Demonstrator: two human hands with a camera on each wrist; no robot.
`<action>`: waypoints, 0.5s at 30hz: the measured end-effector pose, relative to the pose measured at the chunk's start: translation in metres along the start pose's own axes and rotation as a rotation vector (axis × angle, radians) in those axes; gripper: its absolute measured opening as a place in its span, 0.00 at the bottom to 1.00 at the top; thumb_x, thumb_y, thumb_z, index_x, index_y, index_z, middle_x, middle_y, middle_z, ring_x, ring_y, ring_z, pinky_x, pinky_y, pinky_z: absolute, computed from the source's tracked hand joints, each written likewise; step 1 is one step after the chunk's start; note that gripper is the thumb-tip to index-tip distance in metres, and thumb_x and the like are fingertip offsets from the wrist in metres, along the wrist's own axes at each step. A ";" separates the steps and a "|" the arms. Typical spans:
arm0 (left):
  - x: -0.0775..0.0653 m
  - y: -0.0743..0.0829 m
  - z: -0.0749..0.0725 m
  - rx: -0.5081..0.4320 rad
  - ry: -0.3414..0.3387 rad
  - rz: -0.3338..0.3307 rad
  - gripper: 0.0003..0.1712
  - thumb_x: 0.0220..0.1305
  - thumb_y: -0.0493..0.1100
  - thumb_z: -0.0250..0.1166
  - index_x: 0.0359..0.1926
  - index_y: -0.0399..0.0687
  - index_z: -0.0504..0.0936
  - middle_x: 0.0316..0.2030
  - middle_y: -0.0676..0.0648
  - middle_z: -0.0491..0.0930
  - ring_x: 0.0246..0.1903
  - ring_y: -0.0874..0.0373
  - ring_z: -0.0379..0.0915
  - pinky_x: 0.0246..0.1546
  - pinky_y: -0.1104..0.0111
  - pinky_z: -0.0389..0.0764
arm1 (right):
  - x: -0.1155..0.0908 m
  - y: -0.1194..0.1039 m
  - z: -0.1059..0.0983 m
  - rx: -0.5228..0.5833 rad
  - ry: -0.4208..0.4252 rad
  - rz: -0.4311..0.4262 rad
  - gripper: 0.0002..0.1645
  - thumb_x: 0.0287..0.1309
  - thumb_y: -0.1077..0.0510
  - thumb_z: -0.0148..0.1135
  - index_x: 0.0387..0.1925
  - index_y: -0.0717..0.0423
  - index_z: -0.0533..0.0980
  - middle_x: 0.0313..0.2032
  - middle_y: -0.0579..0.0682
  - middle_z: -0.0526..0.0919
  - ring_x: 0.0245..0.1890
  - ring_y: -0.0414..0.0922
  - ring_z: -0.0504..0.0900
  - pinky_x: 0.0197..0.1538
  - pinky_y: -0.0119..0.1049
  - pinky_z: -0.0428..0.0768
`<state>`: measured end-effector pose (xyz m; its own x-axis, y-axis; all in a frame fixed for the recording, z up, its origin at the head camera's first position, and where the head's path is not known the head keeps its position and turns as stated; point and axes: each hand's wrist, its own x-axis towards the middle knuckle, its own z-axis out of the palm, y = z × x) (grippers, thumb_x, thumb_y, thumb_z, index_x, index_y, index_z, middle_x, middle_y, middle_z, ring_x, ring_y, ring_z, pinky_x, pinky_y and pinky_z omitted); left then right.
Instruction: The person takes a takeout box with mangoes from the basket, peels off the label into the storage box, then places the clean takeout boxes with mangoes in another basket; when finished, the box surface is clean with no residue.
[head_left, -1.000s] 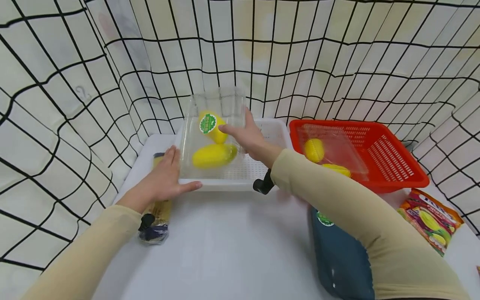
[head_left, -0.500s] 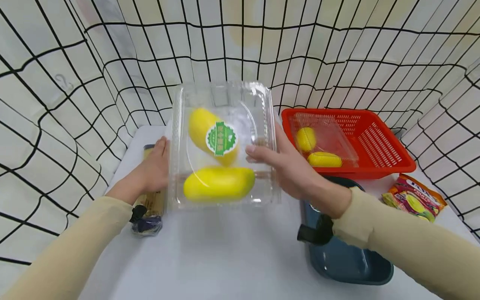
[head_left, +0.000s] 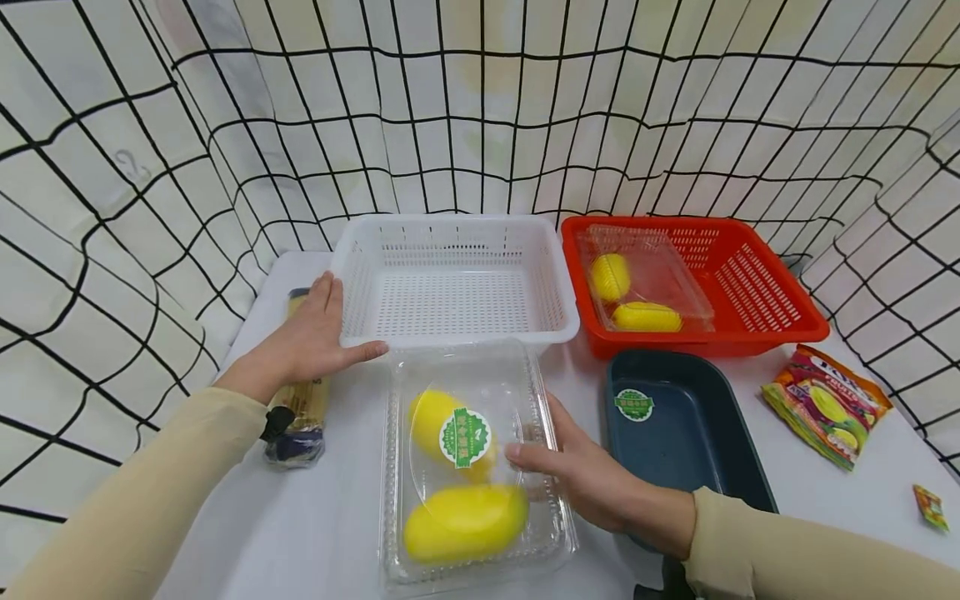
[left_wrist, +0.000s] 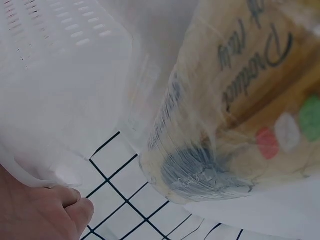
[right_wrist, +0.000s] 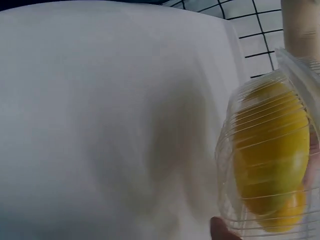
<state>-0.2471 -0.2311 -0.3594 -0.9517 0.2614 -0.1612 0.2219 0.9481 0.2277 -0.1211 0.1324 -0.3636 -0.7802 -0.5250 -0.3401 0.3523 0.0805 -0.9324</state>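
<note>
My right hand grips the right side of a clear plastic clamshell container, its thumb on the lid. Inside lie two yellow mangoes, and a round green-and-white sticker is on the lid. The container is in front of a white perforated basket; in the right wrist view, the container shows at the right, apart from the white tabletop. My left hand rests against the basket's left side, fingers extended and thumb along the front rim. Below that hand lies a packet of spaghetti, partly hidden.
A red basket at back right holds another clear container with two yellow fruits. In front stands a dark blue tray with a green sticker. Further right lie a colourful candy bag and a small packet. Black netting surrounds the table.
My right hand has brought the mango container out from over the white basket, toward me and down in front of it. My left hand has stayed at the basket's left side.
</note>
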 end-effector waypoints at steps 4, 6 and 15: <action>0.000 0.000 0.000 -0.005 -0.002 -0.002 0.76 0.63 0.80 0.53 0.75 0.20 0.27 0.77 0.24 0.22 0.79 0.29 0.25 0.78 0.40 0.44 | 0.009 0.010 -0.001 0.036 0.024 0.074 0.54 0.69 0.50 0.60 0.80 0.35 0.35 0.76 0.60 0.53 0.68 0.59 0.65 0.70 0.67 0.68; 0.000 0.000 0.000 -0.011 -0.001 0.000 0.76 0.63 0.80 0.53 0.75 0.20 0.27 0.77 0.24 0.22 0.79 0.29 0.25 0.78 0.40 0.44 | 0.013 0.013 -0.002 0.051 0.033 0.099 0.54 0.69 0.51 0.60 0.80 0.35 0.34 0.76 0.60 0.52 0.70 0.61 0.63 0.71 0.69 0.65; -0.001 0.000 -0.001 -0.046 0.007 0.001 0.76 0.62 0.79 0.55 0.75 0.21 0.27 0.77 0.26 0.20 0.79 0.29 0.24 0.78 0.39 0.44 | 0.016 0.013 -0.009 0.062 0.059 0.199 0.55 0.69 0.52 0.61 0.80 0.38 0.34 0.75 0.63 0.51 0.69 0.62 0.65 0.67 0.71 0.68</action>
<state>-0.2467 -0.2314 -0.3587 -0.9531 0.2607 -0.1539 0.2128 0.9385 0.2719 -0.1340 0.1329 -0.3825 -0.7206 -0.4529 -0.5249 0.5319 0.1246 -0.8376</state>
